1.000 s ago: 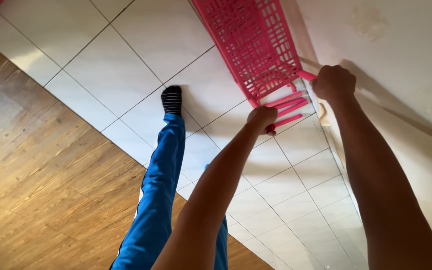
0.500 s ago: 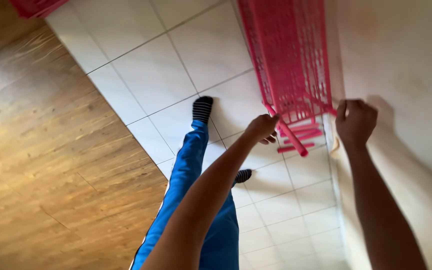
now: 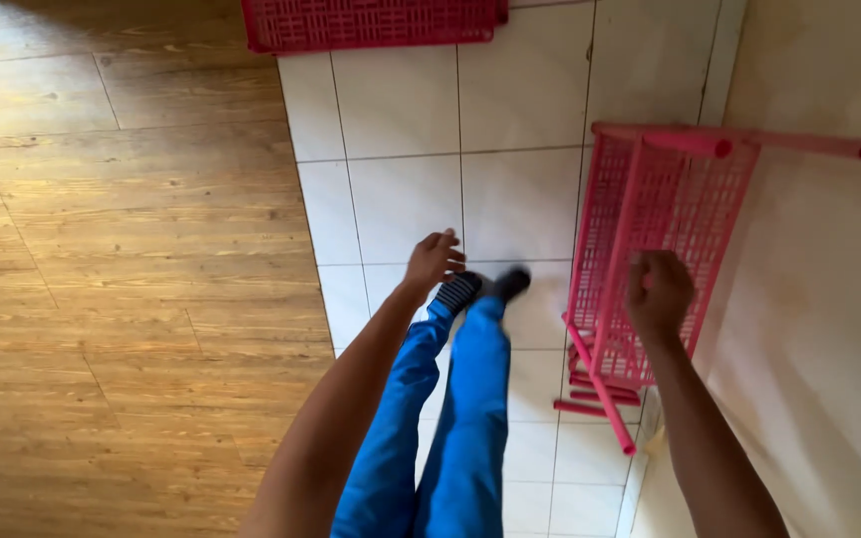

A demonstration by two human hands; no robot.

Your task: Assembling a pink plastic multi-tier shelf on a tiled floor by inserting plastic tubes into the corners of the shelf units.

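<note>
A pink plastic lattice shelf rack [image 3: 670, 199] with round poles leans by the cream wall on the right. My right hand [image 3: 658, 294] is closed around one of its upright poles, near the middle of the rack. My left hand [image 3: 435, 257] hangs free over the white tiles, fingers loosely spread, holding nothing, well left of the rack. Just below it are my legs in blue trousers [image 3: 450, 418] and dark socks [image 3: 480, 287].
A second pink lattice tray [image 3: 371, 22] lies on the floor at the top edge. White tiles [image 3: 401, 130] meet wooden flooring [image 3: 122, 279] on the left. Loose pink poles [image 3: 590, 384] sit at the rack's lower end. The cream wall [image 3: 819, 319] bounds the right side.
My left hand has come off the rack's end and moved left, away from it. My right hand has shifted along onto a pole. The view has swung, and the second tray now shows at the top.
</note>
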